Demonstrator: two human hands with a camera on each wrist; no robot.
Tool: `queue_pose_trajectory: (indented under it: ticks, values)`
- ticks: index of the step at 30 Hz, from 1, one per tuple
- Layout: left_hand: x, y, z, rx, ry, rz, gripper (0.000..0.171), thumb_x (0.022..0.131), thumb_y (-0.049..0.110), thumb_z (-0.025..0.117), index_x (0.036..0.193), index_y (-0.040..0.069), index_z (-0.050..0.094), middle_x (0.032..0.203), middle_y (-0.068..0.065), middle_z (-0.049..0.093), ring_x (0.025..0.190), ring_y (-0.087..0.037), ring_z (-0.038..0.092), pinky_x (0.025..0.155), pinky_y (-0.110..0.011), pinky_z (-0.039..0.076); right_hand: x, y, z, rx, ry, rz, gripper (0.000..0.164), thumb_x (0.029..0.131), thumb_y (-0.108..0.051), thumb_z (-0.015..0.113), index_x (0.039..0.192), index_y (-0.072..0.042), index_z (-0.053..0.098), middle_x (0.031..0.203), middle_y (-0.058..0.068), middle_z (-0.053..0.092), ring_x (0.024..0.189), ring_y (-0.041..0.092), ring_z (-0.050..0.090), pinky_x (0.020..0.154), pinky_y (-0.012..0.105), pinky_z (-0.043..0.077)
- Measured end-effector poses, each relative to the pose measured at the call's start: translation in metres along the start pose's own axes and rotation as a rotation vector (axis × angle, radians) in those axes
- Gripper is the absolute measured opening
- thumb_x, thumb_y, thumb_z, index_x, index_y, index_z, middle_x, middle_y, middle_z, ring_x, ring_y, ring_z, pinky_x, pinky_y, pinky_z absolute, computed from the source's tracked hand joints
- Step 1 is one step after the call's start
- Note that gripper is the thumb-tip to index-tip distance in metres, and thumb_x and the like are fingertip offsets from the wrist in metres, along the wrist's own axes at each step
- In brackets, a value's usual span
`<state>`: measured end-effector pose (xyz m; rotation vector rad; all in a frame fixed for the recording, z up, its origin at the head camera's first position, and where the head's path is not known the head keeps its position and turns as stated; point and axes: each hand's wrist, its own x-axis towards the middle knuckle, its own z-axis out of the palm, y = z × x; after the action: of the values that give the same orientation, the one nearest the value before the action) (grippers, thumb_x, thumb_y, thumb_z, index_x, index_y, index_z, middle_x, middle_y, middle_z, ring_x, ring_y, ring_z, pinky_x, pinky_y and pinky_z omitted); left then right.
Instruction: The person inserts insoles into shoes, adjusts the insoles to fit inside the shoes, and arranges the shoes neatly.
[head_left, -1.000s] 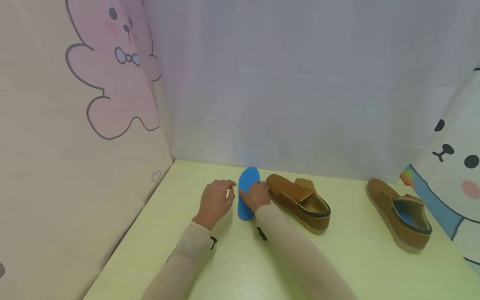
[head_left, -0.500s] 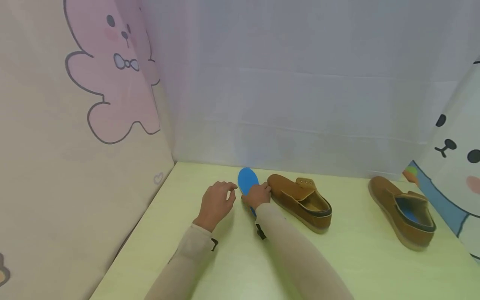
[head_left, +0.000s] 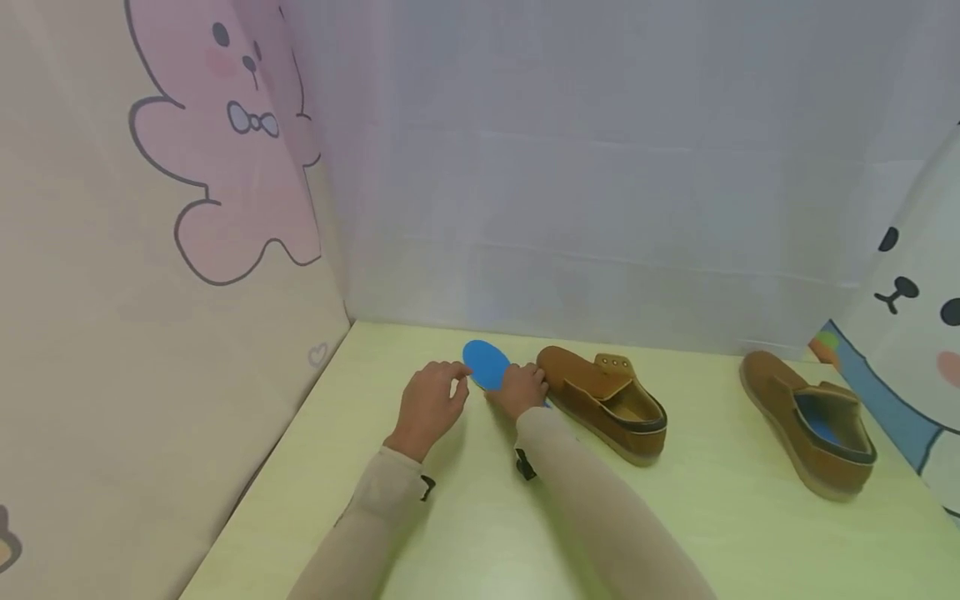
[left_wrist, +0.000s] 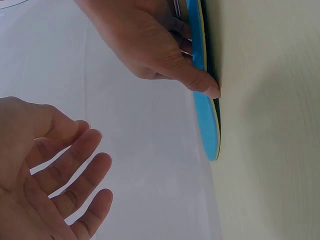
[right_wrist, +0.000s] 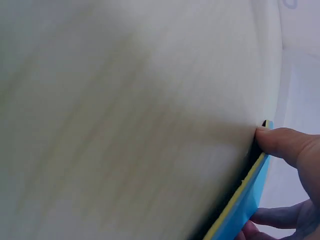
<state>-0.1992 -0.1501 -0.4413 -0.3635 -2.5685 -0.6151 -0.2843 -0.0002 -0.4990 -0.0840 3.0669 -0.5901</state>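
Note:
A blue insole (head_left: 483, 362) with a yellow edge and dark underside is at the back of the table, its rounded end pointing away to the left. My right hand (head_left: 517, 390) holds it across the middle, covering part of it; in the right wrist view the thumb (right_wrist: 280, 142) presses on one edge, with fingers at the other side. Left of the insole, my left hand (head_left: 429, 408) hovers with loosely bent fingers and holds nothing. Close beside my right hand lies a brown shoe (head_left: 592, 417), its opening showing a tan interior.
A second brown shoe (head_left: 802, 433) with blue inside it stands at the far right of the pale yellow table (head_left: 480, 533). A whitish curtain (head_left: 600, 208) hangs behind the table, and a patterned sheet (head_left: 225, 350) closes off the left side.
My right hand has turned the insole so its far end swings left, from nearly straight to slanted. My left hand has stayed almost in place.

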Motion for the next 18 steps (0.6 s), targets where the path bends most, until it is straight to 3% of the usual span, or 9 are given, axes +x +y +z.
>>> queue_pose_trajectory:
  ticks: [7,12,18]
  values:
    - [0.002,0.0,-0.002,-0.006,-0.002,0.006,0.015,0.094,0.01,0.068,0.106,0.009,0.077,0.096,-0.003,0.075,0.09,-0.026,0.067,0.076,-0.043,0.056,-0.009,0.003,-0.021,0.061,0.034,-0.07,0.031,0.081,-0.03,0.08,0.086,-0.002,0.067,0.08,0.012,0.065,0.08,0.031,0.063,0.07,0.048,0.056]
    - [0.003,0.0,0.0,-0.006,-0.001,-0.004,0.016,0.092,0.009,0.068,0.105,0.01,0.077,0.095,-0.002,0.075,0.089,-0.025,0.066,0.073,-0.04,0.056,-0.017,0.008,-0.037,0.13,0.018,-0.081,0.029,0.085,-0.029,0.077,0.084,-0.003,0.065,0.073,0.006,0.06,0.065,0.02,0.056,0.058,0.036,0.05]
    - [0.002,0.002,0.001,-0.037,-0.023,-0.029,0.017,0.091,0.008,0.069,0.106,0.01,0.077,0.097,-0.001,0.074,0.091,-0.024,0.066,0.071,-0.038,0.056,-0.033,0.011,-0.069,0.177,0.056,-0.156,0.03,0.089,-0.031,0.076,0.082,-0.005,0.062,0.067,0.006,0.057,0.058,0.019,0.054,0.053,0.032,0.044]
